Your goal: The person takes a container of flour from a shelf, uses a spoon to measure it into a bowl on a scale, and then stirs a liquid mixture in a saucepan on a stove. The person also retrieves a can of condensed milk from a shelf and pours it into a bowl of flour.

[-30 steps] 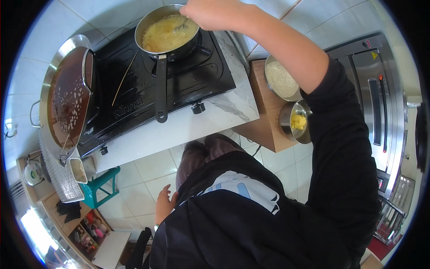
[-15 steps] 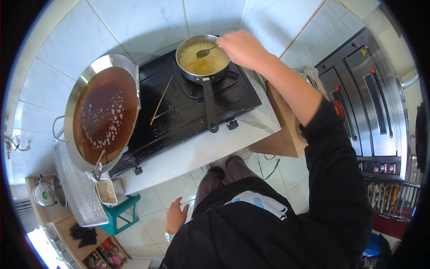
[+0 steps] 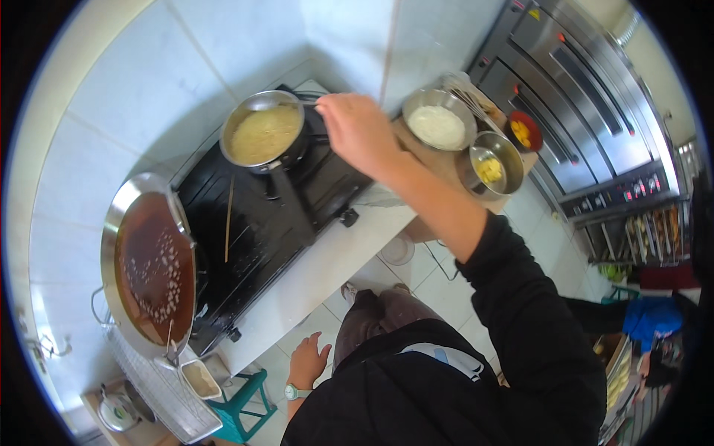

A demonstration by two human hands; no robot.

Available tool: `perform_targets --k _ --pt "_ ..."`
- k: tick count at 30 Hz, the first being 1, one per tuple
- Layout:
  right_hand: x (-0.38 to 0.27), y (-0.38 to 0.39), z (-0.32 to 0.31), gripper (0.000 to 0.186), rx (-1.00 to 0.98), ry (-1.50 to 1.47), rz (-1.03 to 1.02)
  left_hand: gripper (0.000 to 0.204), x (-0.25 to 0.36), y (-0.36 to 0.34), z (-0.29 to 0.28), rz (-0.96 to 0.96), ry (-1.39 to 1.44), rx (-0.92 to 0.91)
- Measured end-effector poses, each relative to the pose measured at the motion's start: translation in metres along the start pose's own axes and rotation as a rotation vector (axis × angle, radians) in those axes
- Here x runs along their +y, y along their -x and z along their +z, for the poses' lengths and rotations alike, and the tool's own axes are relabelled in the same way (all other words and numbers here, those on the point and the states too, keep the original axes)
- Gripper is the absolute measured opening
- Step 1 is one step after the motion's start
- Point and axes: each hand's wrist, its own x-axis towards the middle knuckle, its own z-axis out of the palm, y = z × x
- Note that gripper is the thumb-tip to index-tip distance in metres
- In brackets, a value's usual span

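My right hand (image 3: 361, 134) is closed on the thin handle of a metal spoon (image 3: 306, 102), at the far right rim of a small saucepan (image 3: 260, 166). The spoon's head is over the far side of the pan, partly blurred into the rim. Pale yellow, foamy or grainy contents (image 3: 265, 135) fill the pan, which sits on a black gas stove (image 3: 245, 253) with its dark handle toward me. My left hand (image 3: 309, 359) hangs low beside my leg, fingers apart and holding nothing, a watch (image 3: 291, 391) on its wrist.
A wide pan of brown oil (image 3: 152, 260) stands left of the stove, a thin stick (image 3: 229, 219) lying between. Right: bowls of white powder (image 3: 436, 126), yellow chunks (image 3: 489, 171) and orange-yellow pieces (image 3: 521, 132), plus an oven (image 3: 587, 97). Another person (image 3: 651, 318) is at lower right.
My view has swung right, bringing the bowls and another person into sight. The spoon has moved from the pan's middle to its far rim, still in my right hand.
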Motion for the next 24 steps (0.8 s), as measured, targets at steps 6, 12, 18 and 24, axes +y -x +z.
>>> perform_targets --k 6,12,18,24 --pt "0.023 0.076 -0.078 0.024 -0.085 -0.81 0.977 0.042 0.043 -0.03 0.025 0.158 -0.031 -0.194" --pt "0.004 0.306 -0.202 0.021 0.025 -0.783 1.398 0.039 0.046 -0.091 0.146 -0.006 0.34 -0.47" --pt "-0.021 0.545 -0.273 0.017 0.502 -0.416 1.926 0.04 0.053 -0.215 0.309 -0.524 0.849 -0.528" --pt "-0.012 0.686 -0.31 0.02 1.038 -0.084 1.873 0.055 0.032 -0.343 0.453 -0.697 0.919 -0.323"
